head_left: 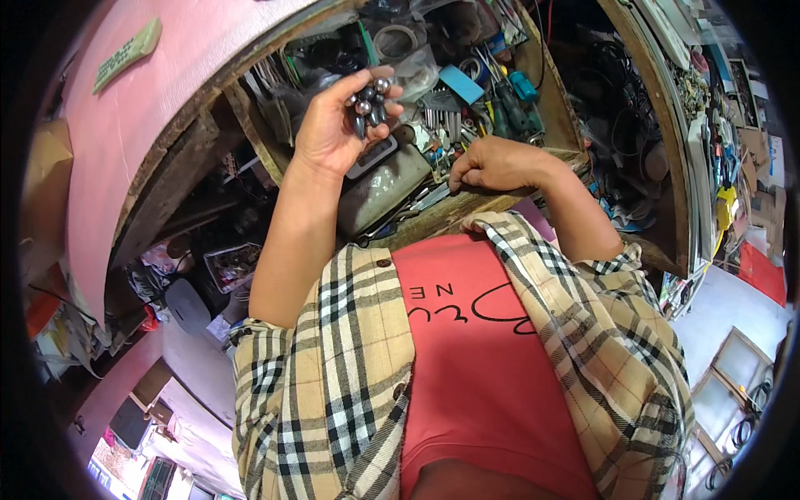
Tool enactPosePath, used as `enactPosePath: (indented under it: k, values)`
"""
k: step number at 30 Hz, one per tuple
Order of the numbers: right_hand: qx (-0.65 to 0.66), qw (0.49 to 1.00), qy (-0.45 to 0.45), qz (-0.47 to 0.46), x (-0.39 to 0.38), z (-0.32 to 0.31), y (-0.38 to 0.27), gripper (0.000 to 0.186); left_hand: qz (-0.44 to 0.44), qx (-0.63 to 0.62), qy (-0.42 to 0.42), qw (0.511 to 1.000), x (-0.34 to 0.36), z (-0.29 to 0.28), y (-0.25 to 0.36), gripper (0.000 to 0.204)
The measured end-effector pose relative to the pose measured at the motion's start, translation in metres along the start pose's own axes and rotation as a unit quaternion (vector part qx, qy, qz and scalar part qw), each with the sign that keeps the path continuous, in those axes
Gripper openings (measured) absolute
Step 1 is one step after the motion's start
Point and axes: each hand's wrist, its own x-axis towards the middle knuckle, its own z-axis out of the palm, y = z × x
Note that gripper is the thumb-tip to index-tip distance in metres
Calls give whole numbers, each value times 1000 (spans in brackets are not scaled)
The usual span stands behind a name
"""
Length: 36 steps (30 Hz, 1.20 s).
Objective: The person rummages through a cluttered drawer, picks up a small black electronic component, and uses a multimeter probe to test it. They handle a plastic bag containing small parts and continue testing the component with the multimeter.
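Observation:
Palm up over the open wooden drawer point(467, 208), my left hand point(321, 137) is curled round several small dark pieces with shiny round heads point(367, 107). My right hand point(502, 163) is lowered at the drawer's front edge, its fingers bent and closed. Whatever the right fingertips hold, if anything, is hidden. Beside them lie thin metal tools point(432, 197) and small loose hardware. A grey-green case point(385, 190) sits in the drawer below my left hand. Screwdrivers with dark green handles point(510, 108) lie beyond my right hand.
A blue flat box point(461, 84), a roll of tape point(394, 42) and a teal cylindrical piece point(522, 86) are farther back in the drawer. A pink tabletop point(192, 75) curves along the left, bearing a pale green remote-like object point(127, 55). Cluttered shelving point(708, 142) stands at the right.

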Motion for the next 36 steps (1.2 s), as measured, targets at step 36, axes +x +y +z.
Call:
enactPosePath:
  k: [36]
  values:
    - [29,956,280,86,4,-6,21,34,-41,68,47,996,-1,8,-10,27]
